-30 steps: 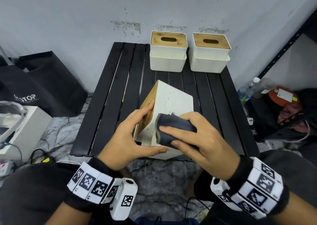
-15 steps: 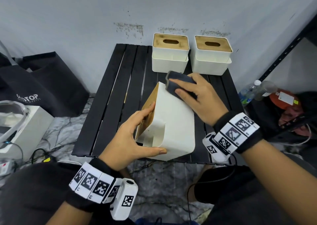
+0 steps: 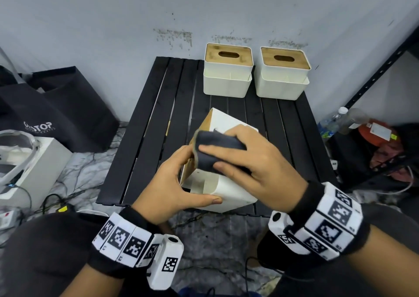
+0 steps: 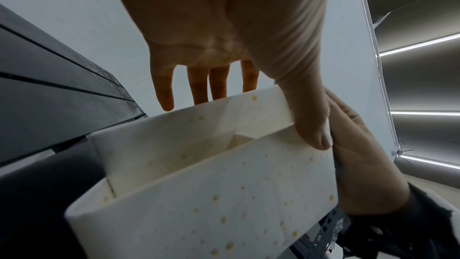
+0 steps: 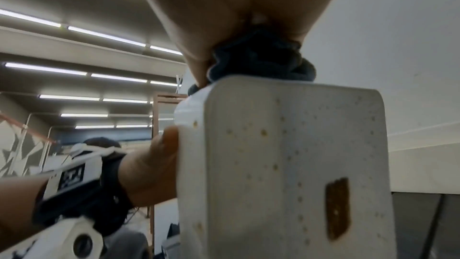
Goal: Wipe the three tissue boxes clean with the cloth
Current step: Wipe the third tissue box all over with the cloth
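A white tissue box (image 3: 229, 188) with a wooden lid stands tilted on the near part of the black slatted table (image 3: 145, 138). My left hand (image 3: 181, 176) grips it, fingers on the lid side and thumb on the white side. My right hand (image 3: 254, 158) holds a folded dark cloth (image 3: 215, 147) and presses it on the box's upper face near the lid edge. The right wrist view shows the cloth (image 5: 261, 62) on top of the box (image 5: 286, 164), whose side has yellowish specks and a brown stain. Two more tissue boxes (image 3: 227, 70) (image 3: 283, 74) stand upright at the table's far edge.
The wall rises just behind the table. A black bag (image 3: 56, 115) and a white device (image 3: 34, 165) with cables lie on the floor at the left. At the right are plastic bottles (image 3: 331, 124), a red item and a black shelf post (image 3: 374, 70).
My right hand swept the cloth from the near end of the box to its far end, then back toward me to the lid edge. The left hand kept its grip.
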